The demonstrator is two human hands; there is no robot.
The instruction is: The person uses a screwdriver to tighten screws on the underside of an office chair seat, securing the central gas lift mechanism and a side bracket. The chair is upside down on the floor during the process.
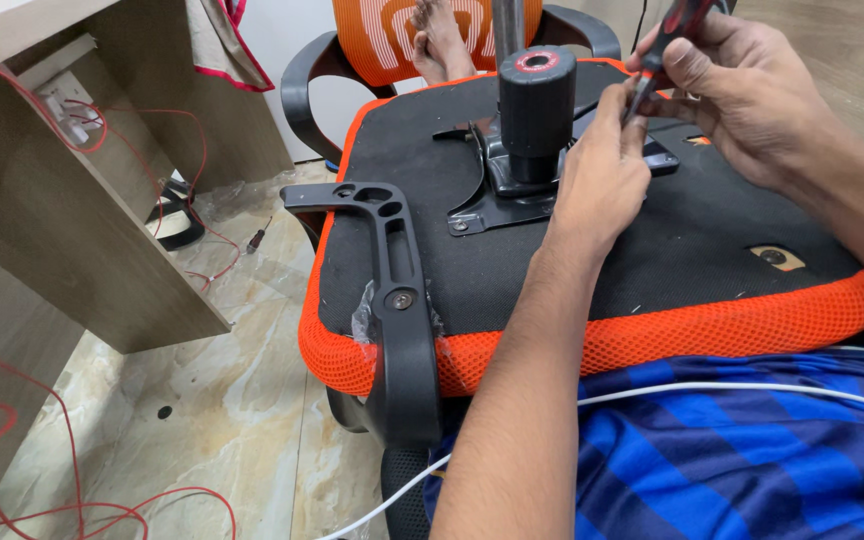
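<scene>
I see an office chair turned upside down, its seat underside facing up and the orange mesh edge resting against my lap, so the metal mounting plate and the black column socket are within easy reach. My right hand is closed around a screwdriver with a red and black handle, angled down toward the plate. My left hand sits just beside the socket, its fingers pinched at the screwdriver's tip, seemingly to steady it; whether it holds a screw I cannot tell. The black armrest is bolted on at the near left side. Red wires trail over the tiled floor beside a wooden desk.
</scene>
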